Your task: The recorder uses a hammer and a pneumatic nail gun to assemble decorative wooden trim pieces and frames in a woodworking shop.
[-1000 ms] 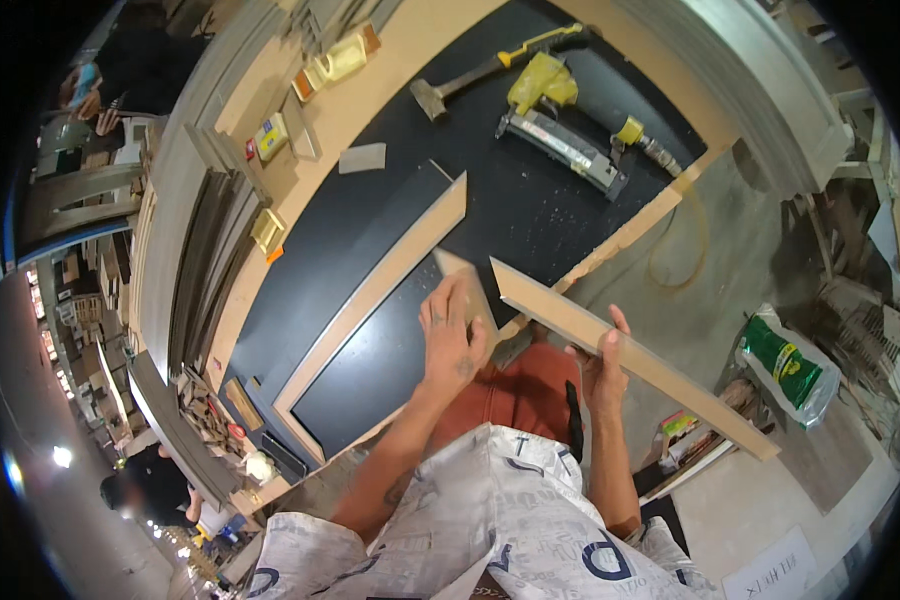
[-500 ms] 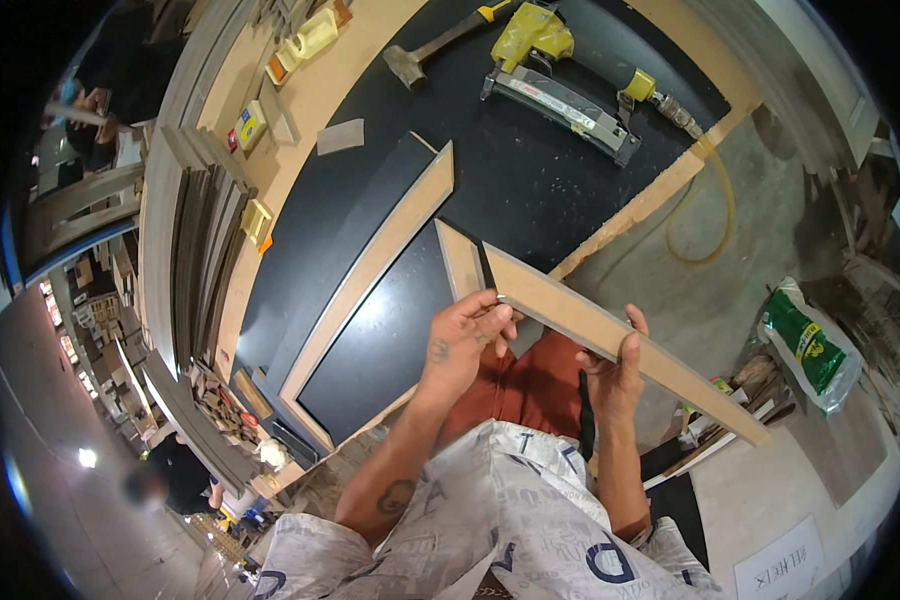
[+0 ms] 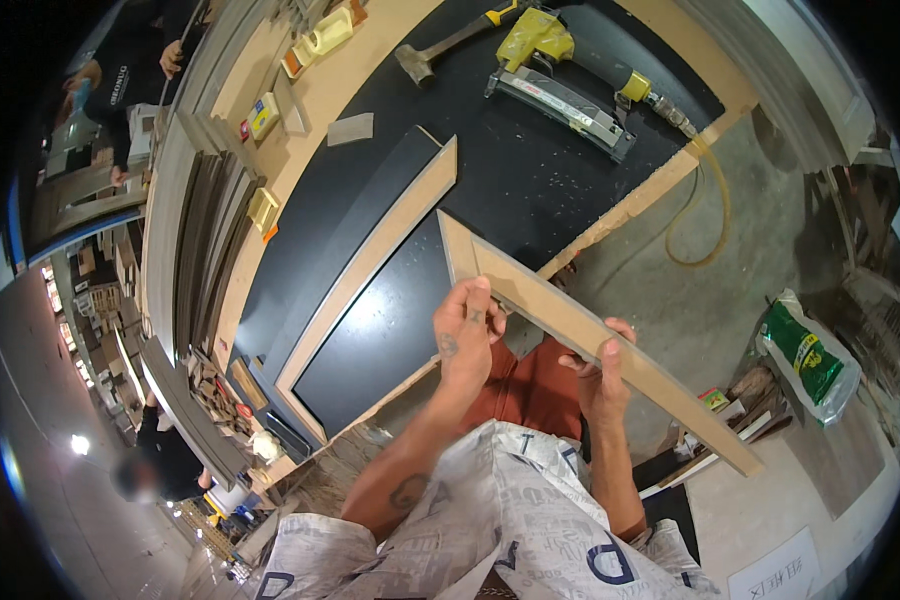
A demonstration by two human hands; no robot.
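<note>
From where I stand, the left hand (image 3: 467, 322) is pinching the corner where a short mitred strip (image 3: 460, 250) meets the long frame strip (image 3: 560, 312), thumb on top and fingers curled below. To the right of that pinch, the right hand (image 3: 602, 378) is closed around the long strip partway along, likely to carry its weight while the left minds the corner. Both strips are held just off the edge of the black-topped workbench (image 3: 530, 200), nearer the body, perhaps because it's easier to look down on the seam there.

The nail gun (image 3: 558, 108) lies beyond the hands, off to the right, its air hose (image 3: 728, 195) trailing over the bench edge; I'd say it's parked within reach. A hammer (image 3: 414, 64) rests further out.

As for the held strips, their upper faces are plain tan, like raw fibreboard, edged in grey. The slanted ends seem to sit together, though the fingers hide part of the joint. A similar L-shaped frame section (image 3: 410, 212) lies left of the grip.
</note>
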